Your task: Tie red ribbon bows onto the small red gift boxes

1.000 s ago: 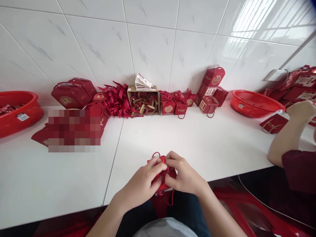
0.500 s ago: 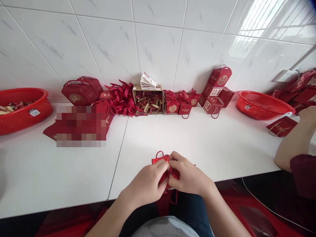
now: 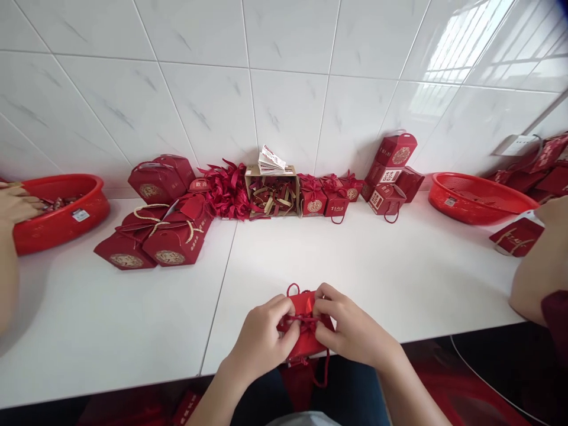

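A small red gift box sits at the table's front edge, directly before me, with cord loops sticking out at its far and near sides. Across its top runs a dark red ribbon with a knot or bow in the middle. My left hand pinches the ribbon's left part between thumb and fingers. On the other side, my right hand is closed on the ribbon's right part, close to the knot. The fingers cover parts of the box top.
Red gift boxes with rope handles stand at left. Along the wall are a ribbon pile, a carton of small pieces and tied boxes. Red basins flank the table; another person's hand reaches into the left one. Someone's arm rests at right.
My hands have drawn slightly apart, and the ribbon's knot now shows between them. The view has tilted up. Another person's hand and forearm now show more fully at the left basin.
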`<state>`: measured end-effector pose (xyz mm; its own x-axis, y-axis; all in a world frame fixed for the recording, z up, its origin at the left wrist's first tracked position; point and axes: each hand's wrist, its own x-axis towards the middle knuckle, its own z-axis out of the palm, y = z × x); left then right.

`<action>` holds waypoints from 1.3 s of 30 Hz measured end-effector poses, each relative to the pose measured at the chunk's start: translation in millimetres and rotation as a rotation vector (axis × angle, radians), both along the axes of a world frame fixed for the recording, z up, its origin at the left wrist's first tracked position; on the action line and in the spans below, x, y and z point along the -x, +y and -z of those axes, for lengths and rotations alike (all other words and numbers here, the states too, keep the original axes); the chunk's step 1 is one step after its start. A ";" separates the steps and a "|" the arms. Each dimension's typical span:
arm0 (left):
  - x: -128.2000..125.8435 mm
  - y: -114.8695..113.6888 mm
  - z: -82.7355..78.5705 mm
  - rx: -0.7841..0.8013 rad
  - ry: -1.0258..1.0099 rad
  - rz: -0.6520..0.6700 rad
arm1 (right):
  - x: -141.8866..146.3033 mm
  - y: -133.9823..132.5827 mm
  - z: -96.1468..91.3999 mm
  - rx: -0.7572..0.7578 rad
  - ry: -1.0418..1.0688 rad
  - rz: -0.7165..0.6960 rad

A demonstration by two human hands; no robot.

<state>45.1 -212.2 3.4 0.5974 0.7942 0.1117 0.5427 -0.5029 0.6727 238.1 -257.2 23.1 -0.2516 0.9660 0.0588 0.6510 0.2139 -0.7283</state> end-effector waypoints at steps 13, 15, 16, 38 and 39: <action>9.2 19.1 15.8 0.311 -0.456 0.017 | -10.5 -1.7 28.9 -0.375 -0.125 0.301; 8.2 20.3 16.6 0.423 -0.517 0.082 | -8.6 -0.2 34.0 -0.421 -0.149 0.371; 8.2 19.8 15.8 0.452 -0.529 0.100 | -7.6 0.7 35.9 -0.434 -0.152 0.410; 7.8 22.0 -2.1 0.100 -0.166 0.023 | -4.8 -0.5 41.0 -0.283 0.333 0.480; 7.7 22.8 -1.1 0.084 -0.139 0.006 | -5.2 -0.6 41.2 -0.290 0.332 0.472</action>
<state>37.4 -189.3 4.4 0.5853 0.8008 0.1272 0.4384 -0.4445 0.7812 243.4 -257.8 -18.1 0.2733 0.9013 0.3360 0.4735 0.1780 -0.8626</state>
